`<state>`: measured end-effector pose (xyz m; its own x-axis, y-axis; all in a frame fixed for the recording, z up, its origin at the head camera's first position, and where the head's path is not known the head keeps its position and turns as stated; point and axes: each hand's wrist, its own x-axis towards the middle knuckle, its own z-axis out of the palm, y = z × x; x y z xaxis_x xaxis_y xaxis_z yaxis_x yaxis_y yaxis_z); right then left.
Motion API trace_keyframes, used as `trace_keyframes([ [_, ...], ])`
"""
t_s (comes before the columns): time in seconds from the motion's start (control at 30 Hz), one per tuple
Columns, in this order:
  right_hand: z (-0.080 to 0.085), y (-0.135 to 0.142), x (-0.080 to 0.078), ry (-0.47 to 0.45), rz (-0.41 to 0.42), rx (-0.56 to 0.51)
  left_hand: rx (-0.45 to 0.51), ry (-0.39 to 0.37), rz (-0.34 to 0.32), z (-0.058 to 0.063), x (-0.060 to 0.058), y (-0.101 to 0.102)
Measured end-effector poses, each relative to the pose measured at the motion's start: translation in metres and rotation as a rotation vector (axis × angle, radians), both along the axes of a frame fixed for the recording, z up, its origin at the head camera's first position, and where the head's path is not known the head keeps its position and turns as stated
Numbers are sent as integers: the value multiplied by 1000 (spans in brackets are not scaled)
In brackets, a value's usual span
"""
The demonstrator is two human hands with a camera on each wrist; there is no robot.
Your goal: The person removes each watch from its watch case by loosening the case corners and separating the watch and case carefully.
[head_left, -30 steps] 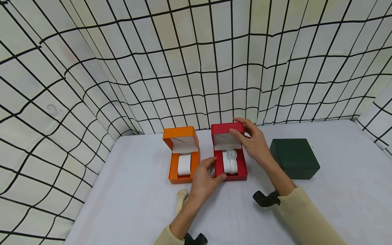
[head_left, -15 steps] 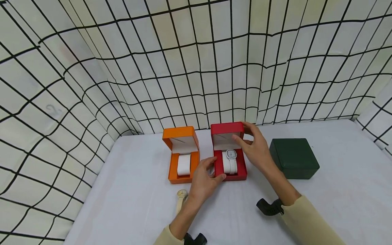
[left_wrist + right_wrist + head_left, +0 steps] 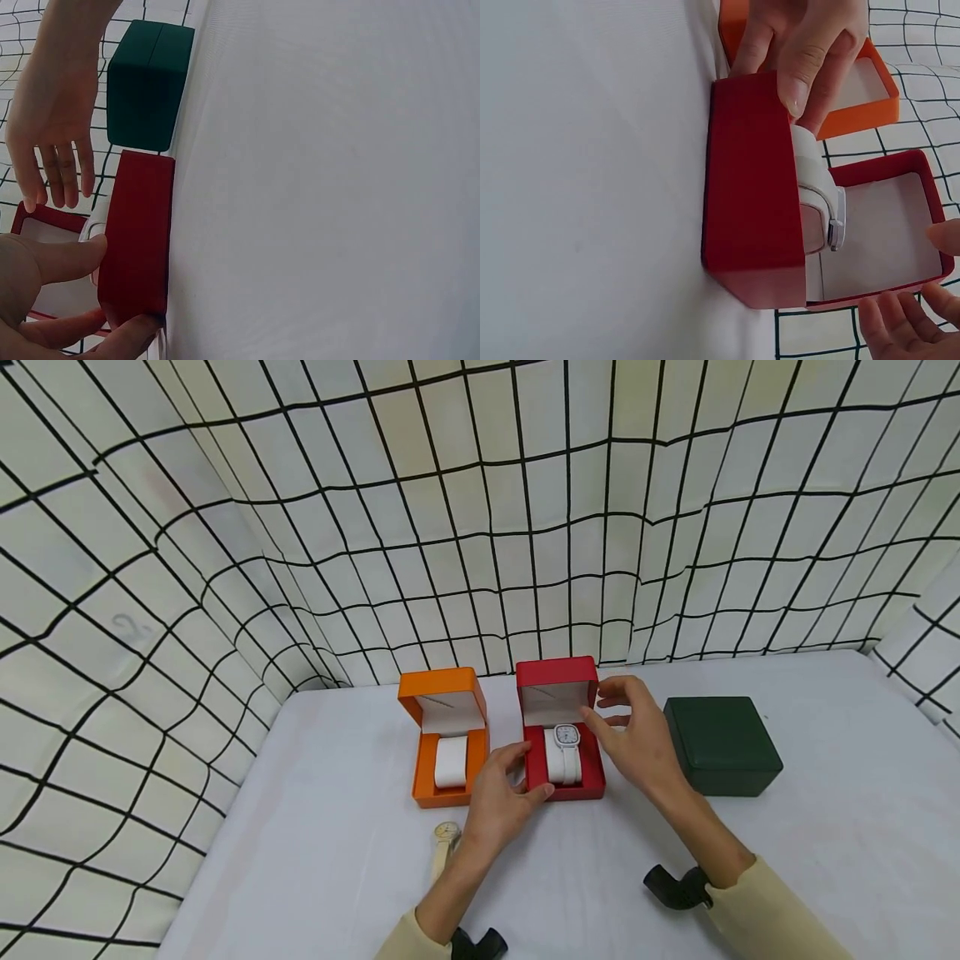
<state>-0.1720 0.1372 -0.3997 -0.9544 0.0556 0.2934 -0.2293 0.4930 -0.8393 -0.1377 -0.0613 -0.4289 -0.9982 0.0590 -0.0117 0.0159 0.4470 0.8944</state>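
Observation:
An open red watch box (image 3: 596,777) stands mid-table with its lid upright. Inside, a white square-faced wristwatch (image 3: 567,737) wraps a white cushion (image 3: 804,150). My left hand (image 3: 498,802) holds the box's near left corner, thumb on the front and fingers along the left side. Right beside the raised lid (image 3: 881,225), my right hand (image 3: 637,739) has loosely extended fingers, its thumb near the lid's right edge. To the left, an orange watch box (image 3: 423,793) is open, holding a bare white cushion (image 3: 451,763). A cream-strapped wristwatch (image 3: 446,833) lies by my left forearm, partly hidden.
A closed dark green box (image 3: 720,743) sits right of my right hand. White cloth covers the table (image 3: 315,860). Behind and to the left rises a white wall with a black grid (image 3: 480,527). Black wrist mounts (image 3: 675,889) show on both arms.
My right hand has come off the red lid's top right corner, moving down and slightly right with fingers loosening. My left hand stays on the box, which has not moved.

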Motion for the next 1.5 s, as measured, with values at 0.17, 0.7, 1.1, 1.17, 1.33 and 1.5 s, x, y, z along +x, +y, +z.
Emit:
trace_keyframes([
  [0.17, -5, 0, 5, 79, -2, 39, 17, 11, -3, 2, 1, 0],
  [0.7, -15, -4, 10, 75, 165, 152, 13, 10, -6, 2, 0, 0],
  [1.1, -21, -5, 9, 28, 189, 177, 6, 29, -11, 0, 0, -1],
  [1.17, -22, -6, 8, 35, 196, 182, 12, 35, -10, -1, -1, -1],
  [1.33, -23, -8, 7, 40, 208, 206, 19, 35, -11, -2, -1, -1],
  [1.5, -23, -11, 7, 42, 231, 224, 15, 33, -12, -2, 0, -1],
])
